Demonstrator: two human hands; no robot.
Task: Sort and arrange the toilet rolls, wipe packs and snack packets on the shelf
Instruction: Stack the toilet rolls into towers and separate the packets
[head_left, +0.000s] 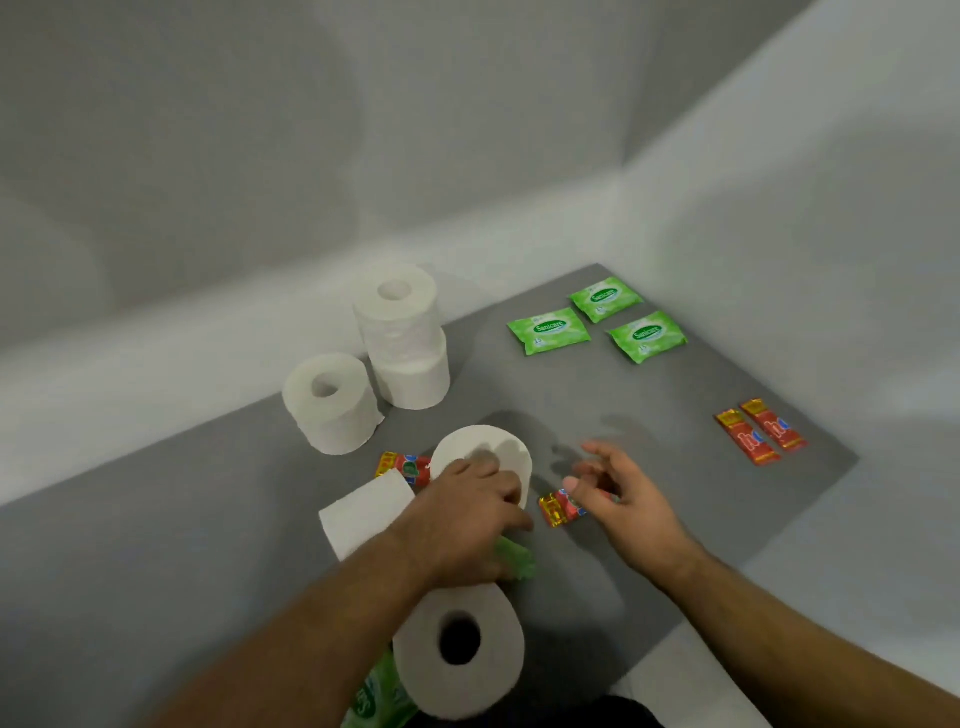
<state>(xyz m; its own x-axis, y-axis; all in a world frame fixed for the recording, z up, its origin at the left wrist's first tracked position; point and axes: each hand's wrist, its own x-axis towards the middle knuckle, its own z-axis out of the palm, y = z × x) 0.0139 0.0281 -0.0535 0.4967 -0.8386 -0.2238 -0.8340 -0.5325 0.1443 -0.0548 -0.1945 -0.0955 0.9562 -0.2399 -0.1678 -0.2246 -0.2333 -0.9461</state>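
Left hand (467, 519) grips an upright white paper toilet roll (462, 441) at mid-shelf, fingers curled over its top, thumb against its side. Right hand (623, 499) hovers, fingers loosely spread, just beside a red foil snack packet (558, 509); contact cannot be determined. Three green wipe packs (549, 331) lie in the far corner of the grey shelf (571, 395).
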